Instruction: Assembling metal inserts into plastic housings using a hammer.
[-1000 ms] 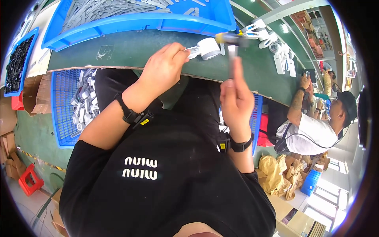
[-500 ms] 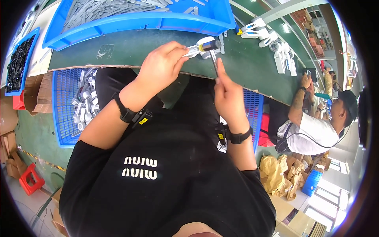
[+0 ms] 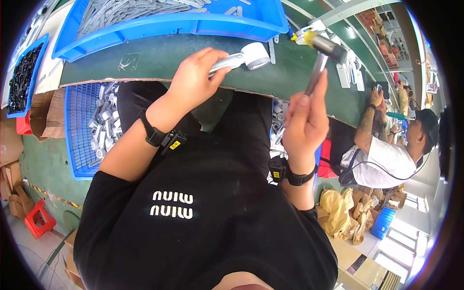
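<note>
On the near side of the blue tray [image 3: 169,24], our left hand [image 3: 195,77] pinches the white part [image 3: 249,57] by its handle; our right hand [image 3: 307,121], closed round the hammer [image 3: 325,46], is to the tray's near right. A misaimed blow could catch our left fingers; unlike in the earlier frame, the hammer's head stands clear of the part.

before me is the bench [image 3: 145,70]. on its far side sits a tray [image 3: 169,26] with strips [image 3: 130,14] in it; a second tray [image 3: 32,81] lies left of that. the workpiece [image 3: 255,55] is in my left hand [image 3: 195,79]; the hammer [image 3: 326,48] is in my right hand [image 3: 306,123], right of the workpiece. lower than the bench, left of my legs [image 3: 141,104], stands a crate [image 3: 79,145] of parts [image 3: 103,139]. a co-worker [image 3: 379,166] is to my right.
</note>
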